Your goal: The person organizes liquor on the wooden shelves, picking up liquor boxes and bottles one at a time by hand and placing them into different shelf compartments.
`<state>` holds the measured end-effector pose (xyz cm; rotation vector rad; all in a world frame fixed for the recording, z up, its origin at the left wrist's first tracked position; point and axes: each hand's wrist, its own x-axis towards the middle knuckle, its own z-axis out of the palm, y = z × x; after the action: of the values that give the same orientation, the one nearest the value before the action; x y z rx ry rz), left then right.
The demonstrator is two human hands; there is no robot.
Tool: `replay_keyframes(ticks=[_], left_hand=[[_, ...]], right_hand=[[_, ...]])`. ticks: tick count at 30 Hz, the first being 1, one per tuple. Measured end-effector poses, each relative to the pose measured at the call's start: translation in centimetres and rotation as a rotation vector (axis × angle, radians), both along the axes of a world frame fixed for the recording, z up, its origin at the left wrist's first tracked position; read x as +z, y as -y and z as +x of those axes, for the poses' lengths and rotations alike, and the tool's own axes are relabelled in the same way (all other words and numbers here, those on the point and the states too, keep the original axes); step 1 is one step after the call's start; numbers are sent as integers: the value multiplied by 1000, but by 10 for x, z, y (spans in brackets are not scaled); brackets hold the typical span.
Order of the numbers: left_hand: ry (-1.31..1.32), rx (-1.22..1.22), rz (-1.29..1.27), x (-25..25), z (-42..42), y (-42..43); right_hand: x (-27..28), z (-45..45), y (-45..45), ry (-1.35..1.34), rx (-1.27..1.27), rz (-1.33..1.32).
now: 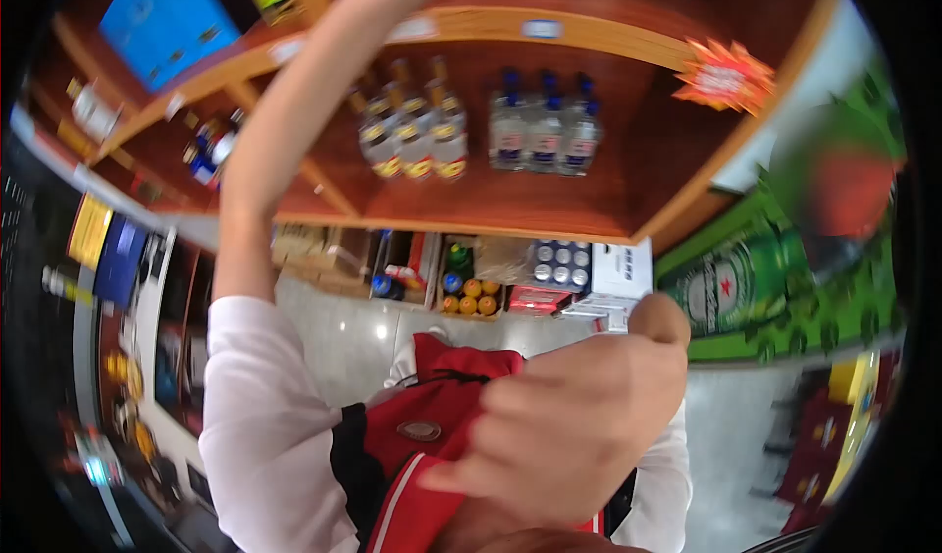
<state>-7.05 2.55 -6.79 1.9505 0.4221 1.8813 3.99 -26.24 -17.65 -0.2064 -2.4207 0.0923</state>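
Note:
My left arm (260, 180) stretches up across the shelves, and its hand is past the top edge of the picture. Close to the camera, over the front of my red and black garment (417, 430), my right hand (569, 416) is blurred. Its fingers point left and look bent, but I cannot make out whether they hold anything. Behind my left forearm, clear bottles with yellow labels (414, 146) stand on the wooden shelf (481, 205). To their right is a group of clear bottles with blue caps (545, 136).
Below the shelf are open cartons of orange-topped bottles (471, 298), a pack of cans (561, 263) and a white box (621, 270). A green beer display (736, 283) stands at the right. An orange starburst sign (724, 75) hangs on the upper shelf edge.

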Motion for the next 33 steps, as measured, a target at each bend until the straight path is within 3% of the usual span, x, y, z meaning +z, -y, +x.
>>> replay_keyframes(ticks=[1, 3, 4, 5, 7, 9, 11, 13, 15, 17, 19, 24, 28, 33], left_hand=[[56, -70, 69, -20, -38, 20], [158, -215, 217, -64, -97, 76], [37, -59, 171, -94, -115, 125], [153, -188, 191, -122, -129, 149], [-90, -67, 344, -187, -176, 162], [-287, 130, 4, -235, -218, 177], [-395, 440, -328, -287, -261, 161], [-338, 620, -707, -324, -304, 122], [-264, 687, -761, -356, -353, 73], [-223, 756, -696, -390, -399, 22], [-246, 853, -602, -408, -433, -23], [-335, 1081, -369, -406, -494, -114], [-385, 1040, -356, -409, -517, -152], [-283, 983, -304, -401, -520, -171]], right_hand=[[-11, 8, -19, -12, 79, 47], [-51, 1, -40, 43, -11, -70], [-82, -7, -54, 132, -35, -303], [-123, -18, -69, 237, -69, -529], [-234, -41, -84, 382, -341, -639], [-371, -38, -85, 624, -528, -587], [-412, -48, -75, 665, -483, -646], [-414, -73, -79, 706, -444, -715], [-382, -127, -98, 631, -456, -895], [-366, -178, -122, 577, -475, -980], [-359, -230, -147, 354, -492, -949], [-334, -351, -220, 126, -511, -1093], [-333, -419, -273, -132, -566, -1132], [-333, -456, -304, -189, -612, -1207]])
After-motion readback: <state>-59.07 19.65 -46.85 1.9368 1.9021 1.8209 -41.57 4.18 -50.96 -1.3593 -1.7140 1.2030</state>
